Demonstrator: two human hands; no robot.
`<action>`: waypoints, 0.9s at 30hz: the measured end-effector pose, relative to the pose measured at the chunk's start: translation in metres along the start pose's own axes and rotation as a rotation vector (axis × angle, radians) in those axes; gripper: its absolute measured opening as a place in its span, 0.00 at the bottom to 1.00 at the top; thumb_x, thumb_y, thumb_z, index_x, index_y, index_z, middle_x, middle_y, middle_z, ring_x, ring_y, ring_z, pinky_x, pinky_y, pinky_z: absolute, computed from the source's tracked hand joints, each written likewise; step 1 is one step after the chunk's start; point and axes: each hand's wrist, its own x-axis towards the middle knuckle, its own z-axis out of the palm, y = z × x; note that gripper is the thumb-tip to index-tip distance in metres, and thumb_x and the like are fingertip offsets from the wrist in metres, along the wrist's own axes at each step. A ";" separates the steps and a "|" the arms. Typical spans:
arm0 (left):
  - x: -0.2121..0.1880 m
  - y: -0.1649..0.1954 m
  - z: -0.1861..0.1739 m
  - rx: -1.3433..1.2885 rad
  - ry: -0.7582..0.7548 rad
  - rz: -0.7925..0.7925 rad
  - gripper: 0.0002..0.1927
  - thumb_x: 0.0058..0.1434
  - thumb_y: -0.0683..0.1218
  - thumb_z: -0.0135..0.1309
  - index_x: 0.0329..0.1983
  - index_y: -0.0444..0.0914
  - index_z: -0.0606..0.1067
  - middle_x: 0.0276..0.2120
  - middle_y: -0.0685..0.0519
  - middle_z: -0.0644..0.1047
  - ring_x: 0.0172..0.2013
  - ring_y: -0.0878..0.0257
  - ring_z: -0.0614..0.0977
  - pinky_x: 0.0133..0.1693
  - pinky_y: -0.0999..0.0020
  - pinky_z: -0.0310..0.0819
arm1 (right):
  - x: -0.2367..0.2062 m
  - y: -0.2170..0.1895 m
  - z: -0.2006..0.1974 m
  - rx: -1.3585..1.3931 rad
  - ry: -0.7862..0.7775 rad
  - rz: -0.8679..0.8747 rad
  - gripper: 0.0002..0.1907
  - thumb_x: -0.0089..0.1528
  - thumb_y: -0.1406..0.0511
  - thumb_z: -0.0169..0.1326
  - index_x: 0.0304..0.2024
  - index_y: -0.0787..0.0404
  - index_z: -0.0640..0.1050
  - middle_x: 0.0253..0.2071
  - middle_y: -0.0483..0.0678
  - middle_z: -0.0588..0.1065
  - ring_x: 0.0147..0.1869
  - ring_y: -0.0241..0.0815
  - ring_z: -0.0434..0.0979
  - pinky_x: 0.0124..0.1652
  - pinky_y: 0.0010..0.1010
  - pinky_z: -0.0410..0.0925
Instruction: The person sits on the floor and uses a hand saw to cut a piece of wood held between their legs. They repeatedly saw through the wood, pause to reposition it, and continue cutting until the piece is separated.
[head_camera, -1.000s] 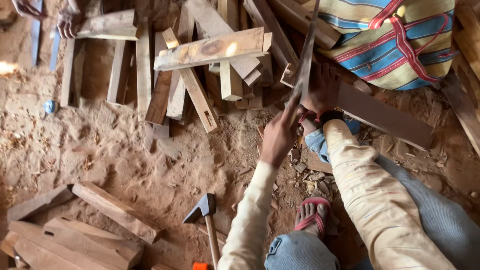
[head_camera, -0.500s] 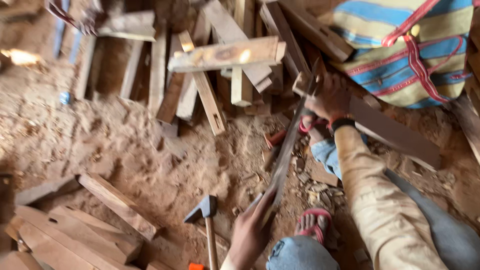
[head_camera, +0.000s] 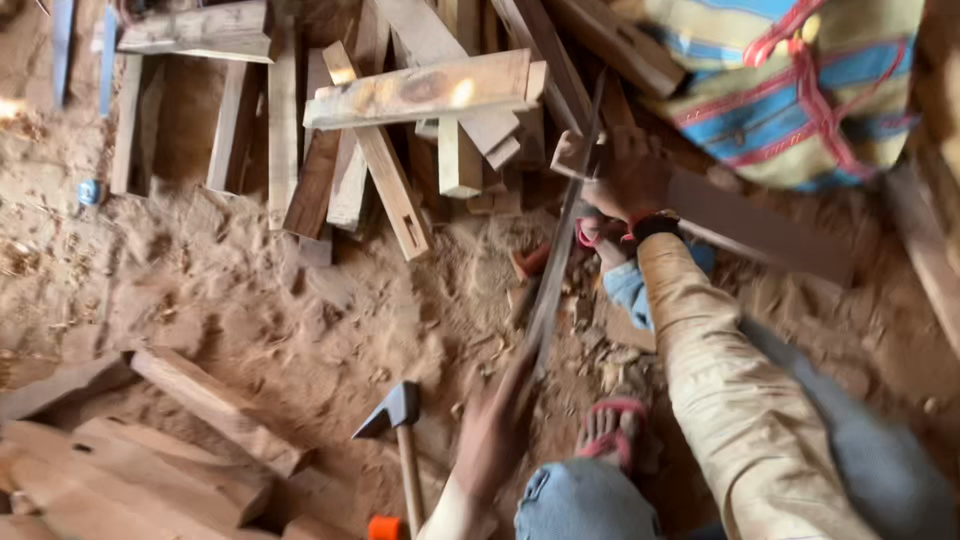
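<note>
Sandy ground strewn with timber offcuts (head_camera: 420, 92). The left hand (head_camera: 495, 430) grips a long saw blade (head_camera: 562, 250) low down; the right hand (head_camera: 630, 180), arm outstretched, clamps a wooden plank (head_camera: 760, 225) near the blade's upper end.

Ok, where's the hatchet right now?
In the head view, the hatchet lies on the sandy ground at bottom centre, just left of the left hand.
</note>
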 end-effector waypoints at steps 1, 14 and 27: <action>-0.020 0.001 -0.009 -0.011 0.034 0.058 0.29 0.60 0.35 0.53 0.66 0.40 0.70 0.58 0.40 0.78 0.54 0.40 0.84 0.53 0.52 0.83 | 0.000 -0.001 0.000 -0.041 0.074 -0.026 0.23 0.63 0.57 0.62 0.57 0.53 0.72 0.55 0.52 0.74 0.62 0.59 0.72 0.53 0.58 0.66; 0.140 -0.035 0.072 -0.133 -0.029 -0.020 0.32 0.74 0.38 0.46 0.78 0.51 0.55 0.60 0.36 0.76 0.20 0.62 0.78 0.19 0.70 0.76 | -0.022 -0.011 -0.025 0.143 0.067 -0.075 0.37 0.45 0.50 0.69 0.51 0.61 0.74 0.47 0.57 0.75 0.53 0.60 0.74 0.50 0.54 0.67; 0.185 -0.066 0.126 -0.120 0.135 0.042 0.38 0.70 0.44 0.56 0.80 0.54 0.54 0.35 0.44 0.83 0.26 0.62 0.82 0.27 0.64 0.80 | -0.027 -0.015 -0.034 0.149 0.179 -0.119 0.33 0.51 0.56 0.65 0.56 0.62 0.74 0.46 0.59 0.74 0.50 0.64 0.75 0.48 0.53 0.68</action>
